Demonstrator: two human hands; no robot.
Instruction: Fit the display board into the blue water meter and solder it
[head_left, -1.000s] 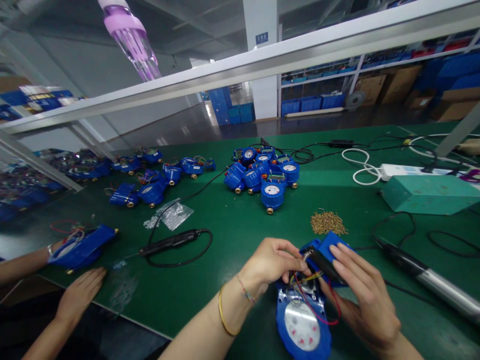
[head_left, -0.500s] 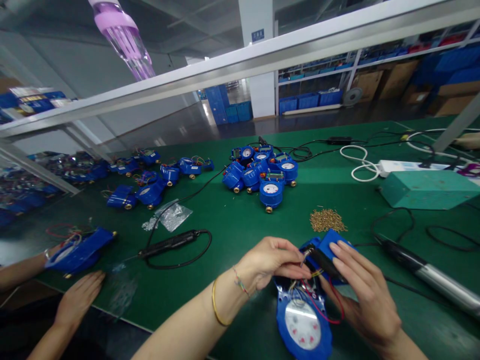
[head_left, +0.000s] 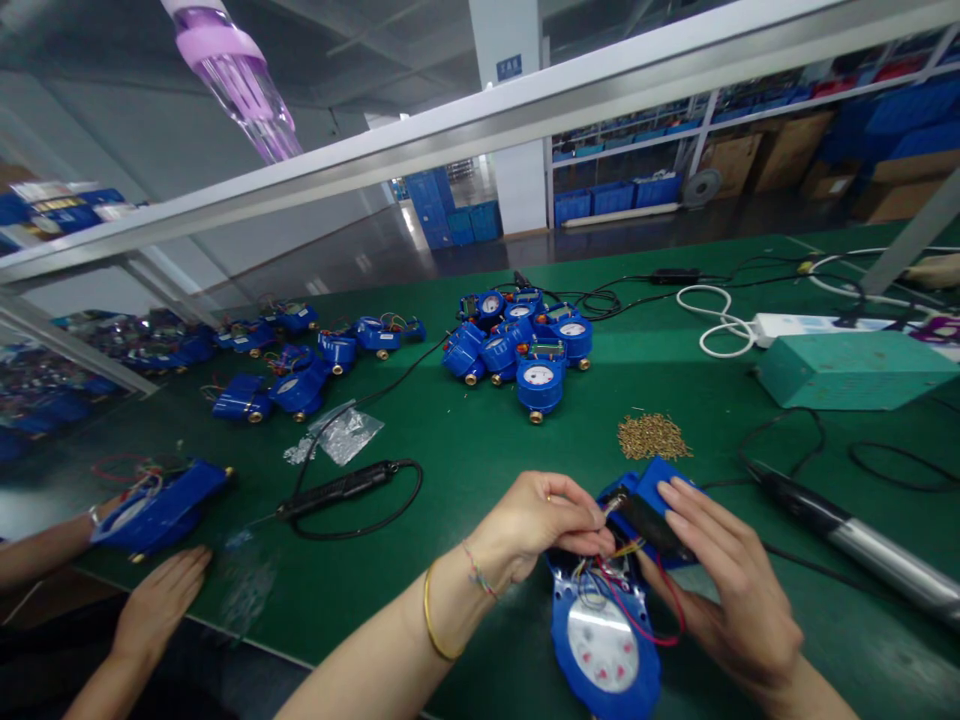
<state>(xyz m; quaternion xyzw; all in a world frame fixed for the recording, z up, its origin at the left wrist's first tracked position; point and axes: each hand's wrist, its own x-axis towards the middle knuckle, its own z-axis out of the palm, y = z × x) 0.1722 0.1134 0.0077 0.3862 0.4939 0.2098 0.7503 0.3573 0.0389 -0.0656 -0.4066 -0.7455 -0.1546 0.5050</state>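
A blue water meter (head_left: 604, 645) lies on the bench in front of me, its round dial facing up and its wiring compartment exposed. My left hand (head_left: 551, 515) is closed in a pinch over thin wires (head_left: 626, 548) at that compartment; the fingertips hide the exact grip. My right hand (head_left: 731, 580) grips the raised blue cover (head_left: 660, 478) from the right, fingers across its top. Under those fingers a black cylindrical part (head_left: 656, 525) lies against the cover. A red wire (head_left: 679, 610) loops out beside the dial.
Brass screws (head_left: 652, 437) lie heaped beyond the meter. Several assembled meters (head_left: 540, 385) stand mid-bench. An electric screwdriver (head_left: 847, 535) and a teal box (head_left: 855, 370) are at right, a black screwdriver (head_left: 337, 490) at left. A co-worker's hand (head_left: 161, 600) rests beside another meter (head_left: 161, 510).
The view has shifted very slightly. Both my hands stay at the meter in nearly the same hold, with the left fingertips moved a little among the wires.
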